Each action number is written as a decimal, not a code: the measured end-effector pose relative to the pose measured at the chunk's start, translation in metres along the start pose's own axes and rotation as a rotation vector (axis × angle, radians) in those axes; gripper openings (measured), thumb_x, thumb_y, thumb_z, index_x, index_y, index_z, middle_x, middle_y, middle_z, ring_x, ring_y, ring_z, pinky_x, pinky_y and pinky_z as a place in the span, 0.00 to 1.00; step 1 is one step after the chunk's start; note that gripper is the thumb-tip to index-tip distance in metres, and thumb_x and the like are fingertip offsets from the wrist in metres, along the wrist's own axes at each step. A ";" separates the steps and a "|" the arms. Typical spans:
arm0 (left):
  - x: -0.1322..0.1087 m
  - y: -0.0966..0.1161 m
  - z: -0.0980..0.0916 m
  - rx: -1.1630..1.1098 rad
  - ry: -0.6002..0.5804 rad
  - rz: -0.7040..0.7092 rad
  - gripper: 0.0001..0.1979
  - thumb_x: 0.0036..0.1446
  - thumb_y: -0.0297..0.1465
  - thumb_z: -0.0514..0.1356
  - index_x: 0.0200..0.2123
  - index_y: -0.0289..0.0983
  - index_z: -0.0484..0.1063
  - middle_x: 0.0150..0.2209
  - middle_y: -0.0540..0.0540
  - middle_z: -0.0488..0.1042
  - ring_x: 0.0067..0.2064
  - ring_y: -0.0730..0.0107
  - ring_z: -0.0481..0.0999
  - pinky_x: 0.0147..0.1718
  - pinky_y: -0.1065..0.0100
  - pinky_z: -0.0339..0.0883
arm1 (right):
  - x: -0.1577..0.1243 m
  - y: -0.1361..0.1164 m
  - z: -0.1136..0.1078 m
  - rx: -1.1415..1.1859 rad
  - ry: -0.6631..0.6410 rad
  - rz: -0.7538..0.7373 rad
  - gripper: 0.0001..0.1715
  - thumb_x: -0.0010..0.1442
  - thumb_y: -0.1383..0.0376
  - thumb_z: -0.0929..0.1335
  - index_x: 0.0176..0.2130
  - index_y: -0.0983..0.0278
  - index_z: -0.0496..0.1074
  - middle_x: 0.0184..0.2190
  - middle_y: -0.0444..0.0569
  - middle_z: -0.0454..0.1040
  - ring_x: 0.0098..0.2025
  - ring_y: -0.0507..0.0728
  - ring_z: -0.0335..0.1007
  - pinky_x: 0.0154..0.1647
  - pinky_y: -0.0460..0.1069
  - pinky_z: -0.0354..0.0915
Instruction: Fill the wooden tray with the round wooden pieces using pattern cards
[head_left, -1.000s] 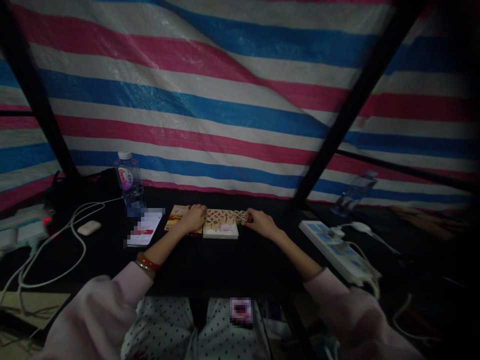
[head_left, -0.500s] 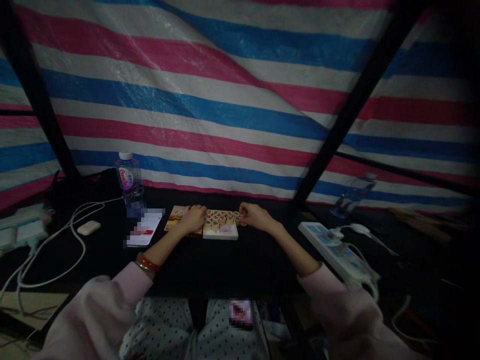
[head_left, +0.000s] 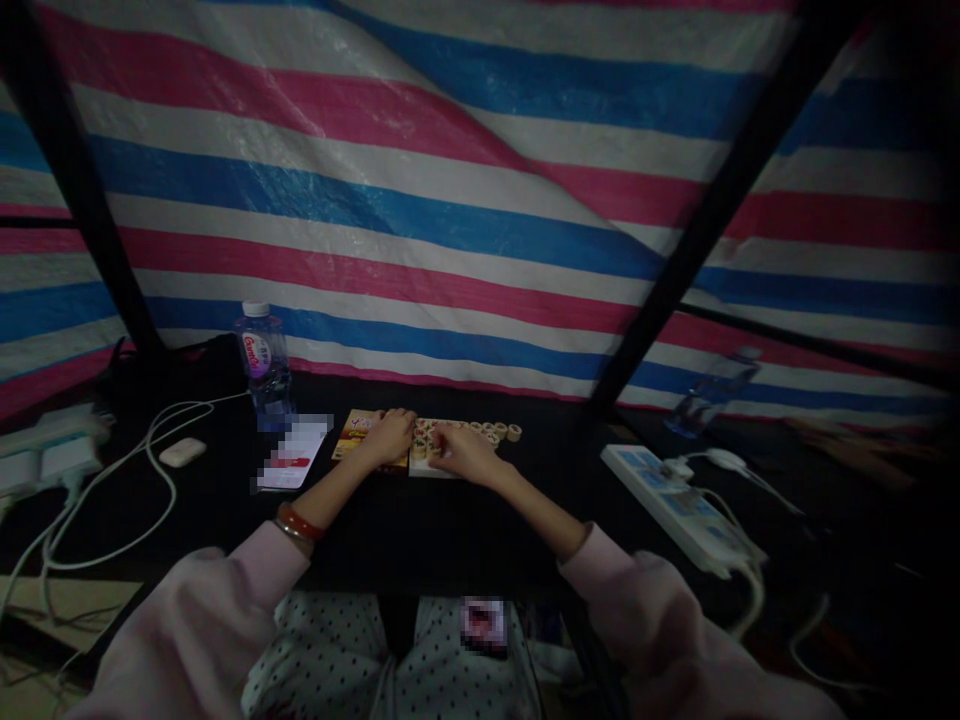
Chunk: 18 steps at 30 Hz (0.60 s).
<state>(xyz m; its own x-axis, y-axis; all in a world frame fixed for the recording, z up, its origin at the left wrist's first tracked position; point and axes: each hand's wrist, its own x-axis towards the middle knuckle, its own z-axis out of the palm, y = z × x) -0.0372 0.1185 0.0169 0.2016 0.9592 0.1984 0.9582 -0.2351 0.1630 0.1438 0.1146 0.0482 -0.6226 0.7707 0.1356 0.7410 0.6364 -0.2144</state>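
A shallow white box (head_left: pixel 421 467) with round wooden game pieces (head_left: pixel 424 436) sits on the dark table (head_left: pixel 405 530). My left hand (head_left: pixel 390 436) rests curled at the box's left edge, over a yellow-red lid or card (head_left: pixel 351 436). My right hand (head_left: pixel 463 452) lies over the box's front right part, fingers bent down onto the pieces; what they hold is hidden. A short row of loose pieces (head_left: pixel 501 432) lies on the table right of the box.
A water bottle (head_left: pixel 262 365) stands at the back left, with a white card (head_left: pixel 291 455), a small white case (head_left: pixel 180 452) and white cables (head_left: pixel 112 500). A power strip (head_left: pixel 675 495) lies to the right, another bottle (head_left: pixel 705 392) behind it. Striped tarp behind.
My right hand has moved left from the box's right end onto its front part, uncovering the loose pieces on the right. The left hand has stayed in place.
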 end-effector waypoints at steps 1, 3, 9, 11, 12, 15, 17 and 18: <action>0.000 0.000 0.000 0.000 0.000 0.001 0.17 0.63 0.29 0.43 0.49 0.36 0.67 0.49 0.38 0.71 0.52 0.57 0.69 0.50 0.55 0.57 | 0.000 0.000 0.003 0.013 0.010 0.010 0.10 0.51 0.62 0.70 0.34 0.62 0.67 0.32 0.44 0.73 0.34 0.54 0.67 0.28 0.45 0.48; 0.000 0.000 0.000 0.001 0.002 0.001 0.17 0.63 0.29 0.43 0.49 0.36 0.67 0.49 0.38 0.71 0.52 0.57 0.69 0.50 0.55 0.57 | -0.002 0.000 0.006 0.036 0.016 0.035 0.09 0.51 0.63 0.69 0.34 0.62 0.67 0.31 0.44 0.73 0.33 0.53 0.66 0.28 0.45 0.48; 0.000 0.000 0.001 0.003 0.004 0.003 0.17 0.63 0.29 0.43 0.49 0.35 0.67 0.49 0.38 0.72 0.53 0.57 0.68 0.51 0.54 0.56 | -0.011 0.010 -0.018 0.039 0.053 0.105 0.09 0.51 0.61 0.70 0.32 0.62 0.68 0.29 0.43 0.73 0.31 0.52 0.66 0.27 0.45 0.48; 0.000 0.000 0.001 0.002 0.000 0.002 0.18 0.63 0.29 0.42 0.49 0.36 0.67 0.49 0.38 0.71 0.53 0.56 0.68 0.51 0.54 0.56 | -0.017 0.024 -0.032 0.050 0.094 0.153 0.09 0.51 0.60 0.70 0.32 0.61 0.68 0.30 0.42 0.73 0.31 0.52 0.66 0.27 0.45 0.49; 0.000 0.000 0.001 0.001 -0.002 0.000 0.18 0.63 0.29 0.42 0.49 0.36 0.67 0.50 0.38 0.71 0.52 0.56 0.68 0.51 0.54 0.56 | -0.020 0.033 -0.038 0.059 0.115 0.182 0.10 0.51 0.59 0.70 0.32 0.60 0.69 0.30 0.42 0.73 0.31 0.52 0.66 0.27 0.45 0.49; 0.000 0.000 0.000 -0.003 -0.008 -0.003 0.17 0.63 0.29 0.43 0.49 0.36 0.67 0.50 0.38 0.71 0.53 0.57 0.68 0.51 0.54 0.56 | -0.028 0.062 -0.053 0.061 0.157 0.264 0.11 0.50 0.57 0.70 0.32 0.60 0.69 0.29 0.42 0.73 0.30 0.52 0.66 0.26 0.45 0.51; 0.000 0.000 -0.001 -0.008 -0.012 -0.001 0.17 0.63 0.29 0.43 0.49 0.36 0.67 0.50 0.38 0.71 0.53 0.57 0.68 0.51 0.55 0.56 | -0.033 0.080 -0.057 0.051 0.165 0.290 0.11 0.49 0.57 0.70 0.31 0.61 0.69 0.30 0.43 0.74 0.31 0.53 0.67 0.26 0.45 0.52; 0.000 0.000 -0.001 -0.010 -0.013 -0.001 0.17 0.63 0.29 0.43 0.49 0.36 0.67 0.50 0.38 0.71 0.53 0.57 0.67 0.51 0.55 0.56 | -0.035 0.088 -0.057 0.048 0.163 0.296 0.11 0.49 0.57 0.71 0.30 0.61 0.70 0.31 0.44 0.74 0.32 0.53 0.67 0.26 0.45 0.52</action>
<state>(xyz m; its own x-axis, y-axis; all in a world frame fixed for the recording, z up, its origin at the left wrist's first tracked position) -0.0376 0.1180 0.0179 0.2030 0.9615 0.1851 0.9563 -0.2353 0.1734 0.2451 0.1455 0.0798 -0.3309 0.9195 0.2123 0.8687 0.3847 -0.3121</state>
